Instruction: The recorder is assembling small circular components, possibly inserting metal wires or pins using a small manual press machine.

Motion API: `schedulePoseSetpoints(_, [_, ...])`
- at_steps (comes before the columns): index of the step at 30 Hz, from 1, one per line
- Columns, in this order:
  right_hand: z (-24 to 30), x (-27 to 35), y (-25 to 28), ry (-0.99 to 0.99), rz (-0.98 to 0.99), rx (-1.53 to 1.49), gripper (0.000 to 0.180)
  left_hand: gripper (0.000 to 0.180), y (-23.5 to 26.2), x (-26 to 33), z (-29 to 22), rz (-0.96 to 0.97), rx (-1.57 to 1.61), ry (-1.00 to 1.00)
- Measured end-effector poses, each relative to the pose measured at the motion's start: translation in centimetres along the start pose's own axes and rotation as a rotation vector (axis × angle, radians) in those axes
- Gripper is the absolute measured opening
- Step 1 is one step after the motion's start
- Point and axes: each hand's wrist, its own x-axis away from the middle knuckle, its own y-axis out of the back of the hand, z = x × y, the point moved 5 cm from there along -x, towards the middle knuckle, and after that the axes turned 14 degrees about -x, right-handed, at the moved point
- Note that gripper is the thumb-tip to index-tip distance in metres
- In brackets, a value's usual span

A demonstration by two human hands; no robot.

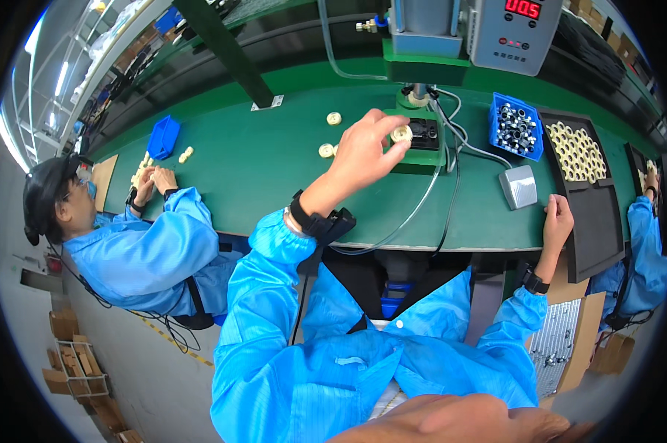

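My left hand [367,148] is raised over the green bench and pinches a small cream round part [401,134] right beside the black fixture [424,134] under the press. Two more cream parts [326,150] lie on the bench just left of that hand. My right hand [558,218] rests open at the bench's front edge, touching the left rim of a black tray [598,221] that holds several cream rings [575,151] at its far end.
A blue bin [516,127] of metal pieces stands behind a grey pedal-like switch [519,186]. A grey control box [512,29] with a red display sits above. On the left a co-worker in blue handles cream parts near a blue bin [163,136]. Another sleeve [645,244] shows at right.
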Motion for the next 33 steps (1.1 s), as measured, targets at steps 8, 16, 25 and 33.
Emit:
schedulePoseSetpoints(8, [2.5, -0.3, -0.8, 0.127, -0.012, 0.125, 0.008, 0.032, -3.6, -0.5, 5.3, -0.152, 0.023, 0.135])
schedulePoseSetpoints(16, [10.0, -5.0, -6.1, 0.293, 0.272, 0.099, 0.024, 0.035, 0.0, 1.2, 12.4, -0.108, -0.152, 0.474])
schedulePoseSetpoints(25, [9.7, -9.9, -9.6, 0.346, 0.47, 0.214, 0.036, 0.037, -0.8, 1.7, 12.7, 0.093, -0.191, 0.449])
schedulePoseSetpoints(33, [5.7, -10.3, -11.9, 0.322, 0.531, 0.278, 0.033, 0.039, -1.1, 1.9, 13.6, 0.213, -0.255, 0.497])
